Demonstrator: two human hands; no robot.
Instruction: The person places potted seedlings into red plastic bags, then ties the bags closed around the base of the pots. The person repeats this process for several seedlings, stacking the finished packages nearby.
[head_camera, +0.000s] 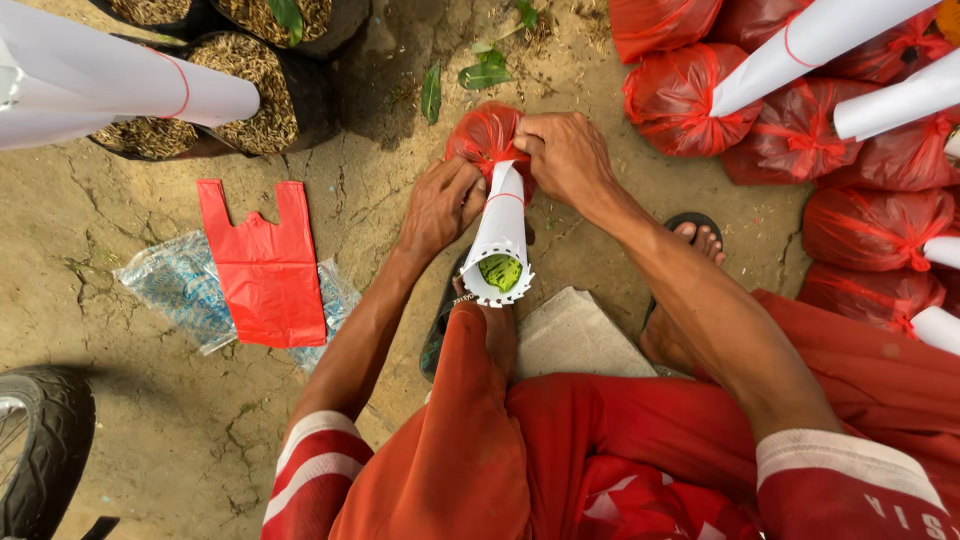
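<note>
As both arms reach forward | left hand (440, 205), right hand (565, 155) grip red bag (480, 132)

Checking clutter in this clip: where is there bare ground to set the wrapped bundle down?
Bare dirt lies between the flat red bag and the left hand, and below that bag toward the tyre. The right side is crowded with tied red bundles and white paper cones. Black soil-filled bags fill the top left. Both hands, the right hand included, grip the red bundle with its paper cone.

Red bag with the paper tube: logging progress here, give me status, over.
Left hand and right hand both grip the red bag at its tied neck. White paper tube stands in it, green plant inside. Nothing in the way.
</note>
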